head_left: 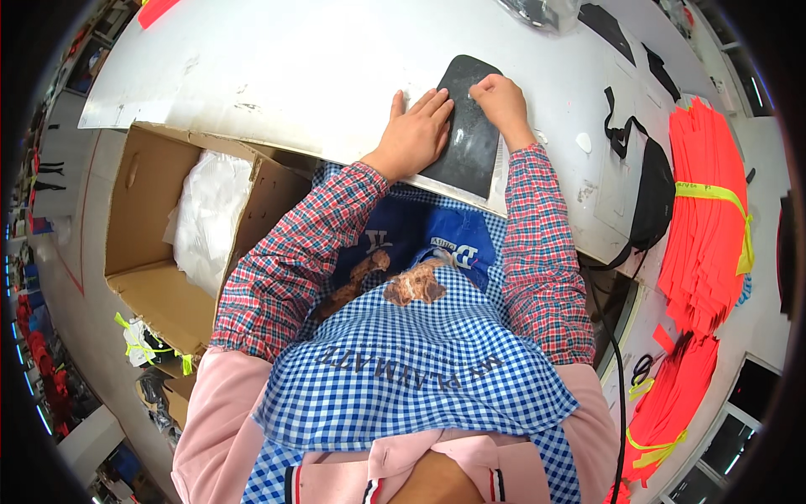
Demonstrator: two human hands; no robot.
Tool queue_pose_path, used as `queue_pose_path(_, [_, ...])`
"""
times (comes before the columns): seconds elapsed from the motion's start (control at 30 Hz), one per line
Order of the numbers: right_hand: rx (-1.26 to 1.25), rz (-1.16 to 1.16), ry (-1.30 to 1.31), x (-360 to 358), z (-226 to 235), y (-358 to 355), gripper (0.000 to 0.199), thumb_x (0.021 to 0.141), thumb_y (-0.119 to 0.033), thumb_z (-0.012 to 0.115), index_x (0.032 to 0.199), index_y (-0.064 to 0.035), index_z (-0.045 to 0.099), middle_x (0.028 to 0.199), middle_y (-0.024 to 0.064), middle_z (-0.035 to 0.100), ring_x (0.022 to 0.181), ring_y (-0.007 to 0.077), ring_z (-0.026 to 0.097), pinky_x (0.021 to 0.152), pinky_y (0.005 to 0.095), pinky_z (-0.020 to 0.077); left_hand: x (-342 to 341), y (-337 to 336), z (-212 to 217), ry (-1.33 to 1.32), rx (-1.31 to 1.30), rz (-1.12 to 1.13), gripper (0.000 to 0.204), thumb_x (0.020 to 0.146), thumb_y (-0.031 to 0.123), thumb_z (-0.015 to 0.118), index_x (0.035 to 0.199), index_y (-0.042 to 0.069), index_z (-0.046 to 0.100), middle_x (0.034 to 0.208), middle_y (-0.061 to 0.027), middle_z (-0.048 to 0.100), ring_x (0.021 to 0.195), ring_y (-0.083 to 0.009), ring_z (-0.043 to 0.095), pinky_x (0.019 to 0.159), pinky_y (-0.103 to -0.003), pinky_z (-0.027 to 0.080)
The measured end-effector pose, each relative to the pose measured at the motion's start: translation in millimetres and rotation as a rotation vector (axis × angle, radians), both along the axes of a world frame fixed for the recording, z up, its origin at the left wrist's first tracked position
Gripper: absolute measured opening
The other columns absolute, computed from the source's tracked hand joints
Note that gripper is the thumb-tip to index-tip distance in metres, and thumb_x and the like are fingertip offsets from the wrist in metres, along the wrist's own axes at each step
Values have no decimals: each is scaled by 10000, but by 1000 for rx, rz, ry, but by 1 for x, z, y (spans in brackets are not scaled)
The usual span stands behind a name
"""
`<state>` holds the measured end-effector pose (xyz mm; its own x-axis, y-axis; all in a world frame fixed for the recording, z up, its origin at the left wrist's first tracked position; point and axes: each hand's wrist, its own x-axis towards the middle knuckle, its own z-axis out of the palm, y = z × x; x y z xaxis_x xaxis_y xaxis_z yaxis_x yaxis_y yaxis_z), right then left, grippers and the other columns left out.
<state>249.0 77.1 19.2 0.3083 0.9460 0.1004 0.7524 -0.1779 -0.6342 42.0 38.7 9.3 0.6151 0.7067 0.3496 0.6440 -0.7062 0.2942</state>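
A flat black panel (pixel 473 147) with rounded far corners and whitish smudges lies on the white table in front of me. Beneath its near end and right side, the edge of a pale sheet (pixel 453 192) shows. My left hand (pixel 414 137) rests on the panel's left edge, fingers stretched out and the thumb pointing away. At the panel's far right edge, my right hand (pixel 504 105) is closed, thumb and fingertips pressed together against the surface. Whatever those fingers may pinch is too small or hidden to name.
Left of me stands an open cardboard box (pixel 159 277) with white plastic (pixel 214 218) inside. A black pouch with straps (pixel 651 193) lies at the table's right side. Beyond it are red fabric bundles (pixel 705 227) tied with yellow strips, and scissors (pixel 642 370). A black cable (pixel 620 378) hangs at my right.
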Motion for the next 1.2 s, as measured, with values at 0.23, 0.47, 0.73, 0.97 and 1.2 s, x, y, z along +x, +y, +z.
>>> queue_pose_path(0.23, [24, -9, -10, -10, 3, -6, 250, 785, -309, 689, 815, -61, 702, 799, 124, 716, 783, 297, 692, 722, 392, 539, 1, 1, -2, 7, 3, 10, 420, 987, 209, 472, 1375, 53, 503, 1487, -123, 448, 1395, -282, 395, 1108, -621, 253])
queue_pose_path(0.47, [263, -215, 163, -8, 7, -40, 206, 832, -225, 664, 865, -23, 684, 812, 142, 710, 789, 302, 684, 739, 404, 530, 3, 2, -4, -49, 47, 8, 402, 975, 216, 479, 1331, 39, 545, 1442, -134, 497, 1358, -281, 443, 1100, -631, 261])
queue_pose_path(0.73, [126, -226, 131, -12, 4, -60, 226, 836, -229, 658, 882, -9, 669, 882, 156, 706, 836, 311, 676, 766, 398, 521, 0, 1, -4, -41, 49, 2, 409, 982, 219, 479, 1347, 39, 527, 1447, -140, 485, 1369, -281, 426, 1102, -607, 275])
queue_pose_path(0.97, [284, -231, 439, -22, 11, -74, 206, 862, -220, 671, 889, -15, 665, 825, 86, 707, 770, 207, 657, 712, 335, 510, -3, 0, -3, -99, 5, -40, 399, 983, 208, 481, 1340, 37, 527, 1438, -152, 481, 1368, -295, 417, 1109, -575, 283])
queue_pose_path(1.2, [145, -12, 494, -27, -4, -85, 174, 860, -180, 686, 892, -9, 665, 780, 57, 665, 733, 134, 591, 690, 292, 479, -7, 1, 4, -346, -69, -66, 345, 948, 112, 529, 1278, 12, 551, 1361, -183, 520, 1284, -356, 467, 1078, -473, 363])
